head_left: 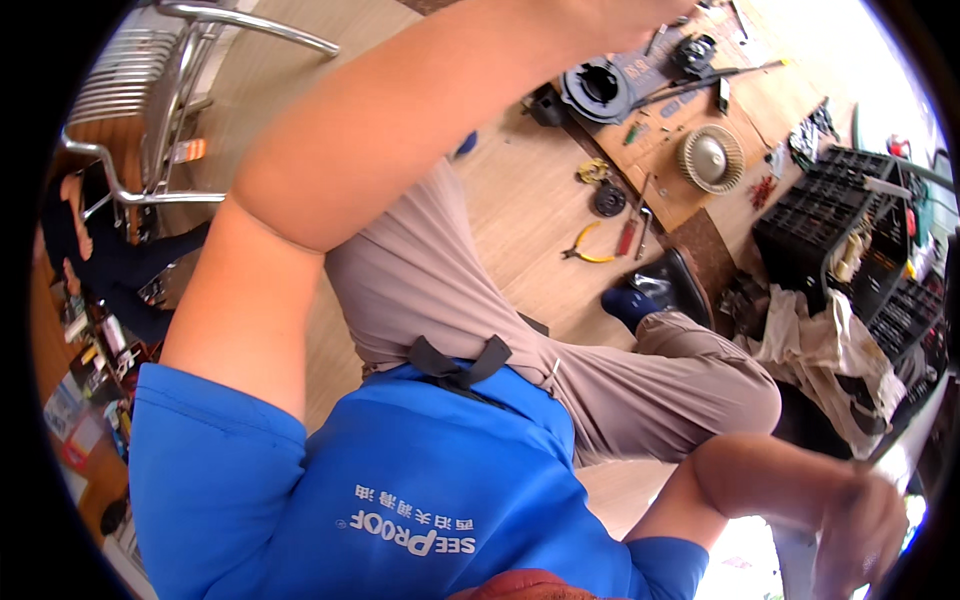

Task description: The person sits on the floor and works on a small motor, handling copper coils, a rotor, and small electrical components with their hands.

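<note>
My left forearm crosses the upper middle, and my left hand (625, 25) is cut off by the top edge. Its fingers barely show, so I cannot make out a hold. Closest to it is a black round blower housing (597, 90) on a flat cardboard sheet (665, 205). On the same sheet lies a pale ribbed blower wheel (711, 158). Far from these parts, at the lower right, is my right hand (862, 530), bent downward and smeared by motion; its fingers cannot be read.
Yellow-handled pliers (590, 245), a red-handled screwdriver (628, 237) and a black round part (609, 199) lie on the floor. Black crates (825, 215) and a crumpled pale cloth (815, 350) are at the right. A metal chair (150, 110) stands left, near another person (120, 250).
</note>
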Motion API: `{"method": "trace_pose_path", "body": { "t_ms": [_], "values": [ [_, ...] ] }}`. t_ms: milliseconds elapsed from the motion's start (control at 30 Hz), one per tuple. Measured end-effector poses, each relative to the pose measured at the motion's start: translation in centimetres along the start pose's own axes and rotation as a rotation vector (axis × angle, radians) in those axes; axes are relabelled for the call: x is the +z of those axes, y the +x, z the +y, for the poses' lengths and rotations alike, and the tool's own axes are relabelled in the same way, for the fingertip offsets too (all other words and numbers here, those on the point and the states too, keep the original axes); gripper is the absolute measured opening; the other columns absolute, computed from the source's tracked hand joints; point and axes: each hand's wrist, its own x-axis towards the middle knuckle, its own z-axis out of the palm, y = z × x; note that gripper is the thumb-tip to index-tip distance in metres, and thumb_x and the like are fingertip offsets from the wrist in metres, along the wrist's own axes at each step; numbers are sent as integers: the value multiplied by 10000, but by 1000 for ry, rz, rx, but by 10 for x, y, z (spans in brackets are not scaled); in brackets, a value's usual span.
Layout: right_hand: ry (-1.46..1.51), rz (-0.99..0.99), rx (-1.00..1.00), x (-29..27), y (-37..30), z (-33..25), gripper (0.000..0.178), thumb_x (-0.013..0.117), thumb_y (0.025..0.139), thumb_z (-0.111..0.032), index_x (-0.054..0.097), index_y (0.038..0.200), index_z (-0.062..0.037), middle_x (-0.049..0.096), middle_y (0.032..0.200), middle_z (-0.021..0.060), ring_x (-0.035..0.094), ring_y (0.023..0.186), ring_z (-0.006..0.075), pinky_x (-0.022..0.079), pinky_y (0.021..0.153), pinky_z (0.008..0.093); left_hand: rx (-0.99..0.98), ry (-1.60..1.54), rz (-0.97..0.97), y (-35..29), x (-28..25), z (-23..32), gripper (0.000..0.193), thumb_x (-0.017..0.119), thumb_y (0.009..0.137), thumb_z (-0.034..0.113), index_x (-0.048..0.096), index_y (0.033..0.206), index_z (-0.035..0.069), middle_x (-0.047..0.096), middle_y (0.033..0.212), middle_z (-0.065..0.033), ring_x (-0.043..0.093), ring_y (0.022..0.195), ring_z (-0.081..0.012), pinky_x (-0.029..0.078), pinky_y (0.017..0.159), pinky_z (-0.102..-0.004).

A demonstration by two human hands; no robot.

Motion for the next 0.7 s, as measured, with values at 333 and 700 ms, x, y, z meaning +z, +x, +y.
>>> {"method": "trace_pose_path", "body": {
  "t_ms": [333, 700],
  "values": [
    [-1439, 348, 1465, -83, -140, 135, 284, 682, 878, -231, 650, 977, 33, 673, 753, 158, 648, 647, 258, 505, 609, 369, -62, -106, 36, -16, 11, 36, 176, 612, 907, 39, 644, 1045, -65, 686, 942, -125, 657, 768, -148, 535, 655, -251],
    [-938, -874, 2201, -59, -383, 200, 248, 688, 827, -225, 722, 982, -34, 701, 1022, 188, 683, 956, 327, 554, 821, 409, 38, -19, 187, 0, -3, 30, 110, 631, 889, 69, 622, 958, -17, 617, 745, -40, 572, 593, -117, 483, 541, -252]
  ]
}}
